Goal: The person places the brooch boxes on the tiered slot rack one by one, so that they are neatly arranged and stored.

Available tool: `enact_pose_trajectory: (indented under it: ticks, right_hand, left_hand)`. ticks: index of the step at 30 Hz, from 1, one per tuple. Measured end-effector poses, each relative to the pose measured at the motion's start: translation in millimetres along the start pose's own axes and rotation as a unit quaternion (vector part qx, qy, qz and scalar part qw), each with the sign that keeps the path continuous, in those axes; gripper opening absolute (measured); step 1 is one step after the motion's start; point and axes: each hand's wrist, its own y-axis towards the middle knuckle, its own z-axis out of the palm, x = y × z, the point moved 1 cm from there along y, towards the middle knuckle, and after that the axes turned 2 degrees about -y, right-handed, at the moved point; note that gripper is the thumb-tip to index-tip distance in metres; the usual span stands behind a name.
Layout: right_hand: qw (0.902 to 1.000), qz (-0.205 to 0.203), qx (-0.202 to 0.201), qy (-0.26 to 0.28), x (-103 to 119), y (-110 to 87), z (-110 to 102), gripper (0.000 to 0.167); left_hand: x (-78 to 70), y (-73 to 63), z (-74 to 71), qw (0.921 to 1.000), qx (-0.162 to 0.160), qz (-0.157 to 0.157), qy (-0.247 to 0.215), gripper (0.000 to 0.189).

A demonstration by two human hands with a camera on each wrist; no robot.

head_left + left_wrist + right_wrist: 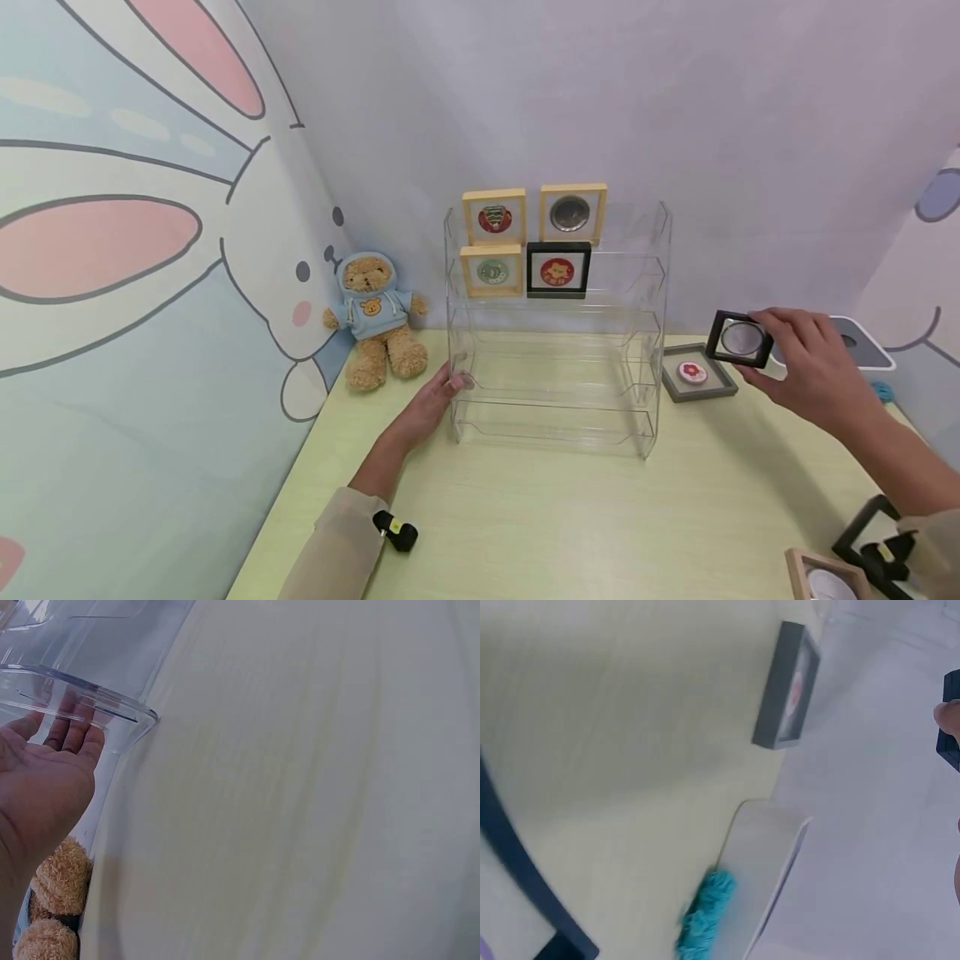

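Note:
A clear display rack (555, 406) with stepped shelves stands in the middle. Its left side panel is held by my left hand (427, 408), whose fingertips show through the clear plastic in the left wrist view. Up at the right, clear of the table, my right hand (813, 367) pinches a small black display frame (720, 337) with a round silvery piece inside. Only a thumb and part of that frame (951, 750) appear in the right wrist view. On the rack sit several light wooden frames (493, 244) with round badges, and a black frame (558, 293) with a red badge.
A grey frame (701, 393) with a pink flower badge lies right of the rack. Behind my right hand is a white-edged tray-like object (873, 357), near a teal fuzzy item (705, 919). More frames (798, 567) lie front right. A teddy bear (375, 321) sits left.

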Motion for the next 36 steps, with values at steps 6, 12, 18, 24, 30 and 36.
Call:
enact_pose_trajectory:
  ticks: [6, 12, 18, 24, 30, 36]
  right_hand:
    - [0.9998, -0.009, -0.010, 0.016, 12, 18.0, -2, 0.094]
    - [0.9996, -0.020, -0.011, 0.018, 19, 31.9, -3, 0.091]
    - [0.9990, -0.023, -0.022, 0.032, 27, 43.9, -2, 0.091]
    - [0.9979, -0.032, -0.032, 0.047, 36, 56.4, 2, 0.085]
    - [0.9958, -0.053, -0.047, 0.057, 44, 64.6, 6, 0.078]
    - [0.9951, -0.066, -0.052, 0.053, 53, 72.4, 7, 0.068]
  left_hand:
    - [0.6, -0.3, -0.6, 1.0000, 0.000, -0.001, -0.004, 0.073]
    - [1.0, 0.1, -1.7, 1.0000, 0.000, -0.002, -0.003, 0.074]
    - [1.0, 0.6, -3.0, 0.9999, -0.001, -0.011, 0.000, 0.070]
    - [1.4, 1.8, -2.1, 1.0000, -0.006, -0.007, -0.003, 0.069]
    - [2.9, 2.0, -0.8, 1.0000, -0.004, -0.003, -0.005, 0.073]
    - [4.4, 1.8, -1.2, 1.0000, -0.003, -0.006, -0.002, 0.075]
